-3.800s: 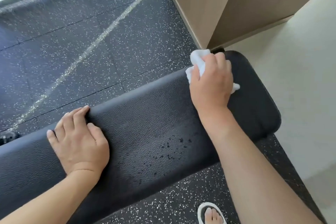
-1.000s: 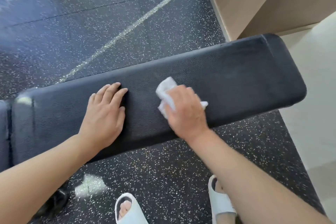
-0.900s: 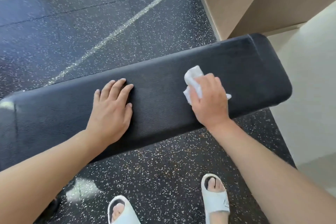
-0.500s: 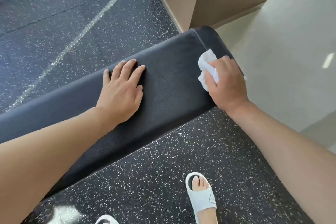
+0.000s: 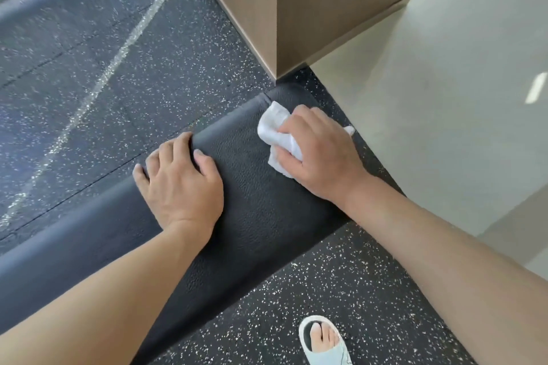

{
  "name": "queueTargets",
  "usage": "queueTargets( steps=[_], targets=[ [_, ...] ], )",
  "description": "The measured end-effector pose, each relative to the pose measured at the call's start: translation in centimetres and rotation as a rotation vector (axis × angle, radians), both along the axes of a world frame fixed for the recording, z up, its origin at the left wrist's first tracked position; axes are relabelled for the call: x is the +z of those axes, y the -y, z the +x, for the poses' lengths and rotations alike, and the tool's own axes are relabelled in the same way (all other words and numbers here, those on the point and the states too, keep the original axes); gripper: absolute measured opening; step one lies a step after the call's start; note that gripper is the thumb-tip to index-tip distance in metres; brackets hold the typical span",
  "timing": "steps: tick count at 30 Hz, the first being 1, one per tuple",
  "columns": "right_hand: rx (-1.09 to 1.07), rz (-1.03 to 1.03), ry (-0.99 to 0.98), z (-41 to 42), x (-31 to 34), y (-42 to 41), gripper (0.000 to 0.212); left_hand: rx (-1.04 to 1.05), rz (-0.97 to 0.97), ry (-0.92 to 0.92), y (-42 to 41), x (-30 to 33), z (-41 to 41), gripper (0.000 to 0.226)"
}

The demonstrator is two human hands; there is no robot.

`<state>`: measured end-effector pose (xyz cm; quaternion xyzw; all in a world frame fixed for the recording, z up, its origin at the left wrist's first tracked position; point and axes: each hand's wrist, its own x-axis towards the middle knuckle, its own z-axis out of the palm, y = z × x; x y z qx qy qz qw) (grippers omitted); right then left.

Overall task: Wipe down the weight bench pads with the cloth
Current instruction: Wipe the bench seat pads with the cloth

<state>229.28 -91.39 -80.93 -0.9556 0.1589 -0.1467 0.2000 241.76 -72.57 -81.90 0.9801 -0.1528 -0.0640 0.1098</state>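
Both hands rest on the pad [image 5: 252, 201]: the left hand [image 5: 181, 184] lies flat with fingers spread, the right hand [image 5: 317, 154] has fingers closed on the cloth [image 5: 275, 130]. Steady pressure and overlapping strokes over the rounded end should clean best.

White cloth [image 5: 277, 135] crumpled, pressed on far end of black textured bench pad [image 5: 258, 210].

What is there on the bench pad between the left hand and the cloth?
Nothing: in the head view, only bare black bench pad lies between the left hand and the white cloth under the right hand.
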Motion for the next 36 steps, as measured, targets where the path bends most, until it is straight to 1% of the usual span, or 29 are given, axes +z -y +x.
queueTargets(
  steps=[3, 5, 7, 8, 10, 12, 15, 18, 20, 22, 24, 26, 27, 29, 31, 32, 34, 36],
  targets=[
    [-0.005, 0.014, -0.028, 8.4, 0.3, 1.3, 0.027, 0.000, 0.028, 0.018, 0.0, 0.1, -0.2, 0.051],
    [0.022, 0.025, -0.110, 12.8, 0.1, 2.1, 0.028, -0.003, 0.032, 0.034, 0.2, 0.1, -0.2, 0.050],
    [0.064, 0.060, -0.212, 15.1, -0.4, 2.5, 0.027, 0.001, 0.044, 0.041, 0.4, 0.0, -0.1, 0.050],
    [0.073, 0.066, -0.223, 15.2, -0.6, 2.5, 0.026, 0.002, 0.055, 0.041, 0.4, -0.1, -0.1, 0.050],
    [0.059, 0.040, -0.146, 13.7, -0.5, 2.6, 0.025, 0.002, 0.071, 0.040, 0.4, -0.1, -0.1, 0.051],
    [0.047, 0.024, -0.064, 10.4, -0.1, 2.2, 0.024, 0.000, 0.080, 0.037, 0.5, 0.0, -0.2, 0.052],
    [-0.008, 0.085, 0.022, 3.5, 0.0, 0.5, 0.024, 0.000, 0.095, 0.036, 0.6, 0.0, -0.2, 0.051],
    [-0.048, 0.082, 0.001, -3.2, -0.5, -1.2, 0.020, 0.001, 0.116, 0.037, 0.6, -0.1, -0.1, 0.052],
    [-0.046, 0.105, -0.018, -5.4, -0.9, -1.4, 0.019, 0.007, 0.121, 0.034, 0.7, -0.1, -0.1, 0.053],
    [-0.052, 0.116, 0.000, -4.6, -1.0, -0.7, 0.019, 0.012, 0.123, 0.033, 0.7, -0.1, -0.2, 0.054],
    [-0.087, 0.105, 0.023, -1.7, -1.0, 0.5, 0.020, 0.012, 0.129, 0.033, 0.6, -0.1, -0.2, 0.055],
    [-0.132, 0.141, 0.036, 2.1, -0.9, 2.7, 0.022, 0.010, 0.127, 0.032, 0.7, -0.1, -0.3, 0.056],
    [-0.168, 0.201, 0.046, 4.0, -0.8, 3.9, 0.022, 0.010, 0.127, 0.033, 0.8, 0.0, -0.3, 0.056],
    [-0.236, 0.398, 0.037, 6.5, -0.9, 6.5, 0.022, 0.008, 0.127, 0.031, 0.9, 0.1, -0.4, 0.057],
    [-0.273, 0.627, 0.002, 7.2, -1.2, 8.1, 0.022, 0.003, 0.133, 0.028, 0.9, 0.2, -0.4, 0.058],
    [-0.290, 0.667, 0.006, 6.9, -1.4, 8.1, 0.021, 0.002, 0.137, 0.025, 0.9, 0.2, -0.4, 0.058],
    [-0.324, 0.615, 0.047, 4.8, -1.3, 7.2, 0.017, 0.000, 0.136, 0.014, 0.9, 0.4, -0.4, 0.060],
    [-0.341, 0.497, 0.078, 1.4, -1.2, 5.1, 0.011, -0.007, 0.125, 0.008, 0.8, 0.5, -0.5, 0.062]
  ],
)
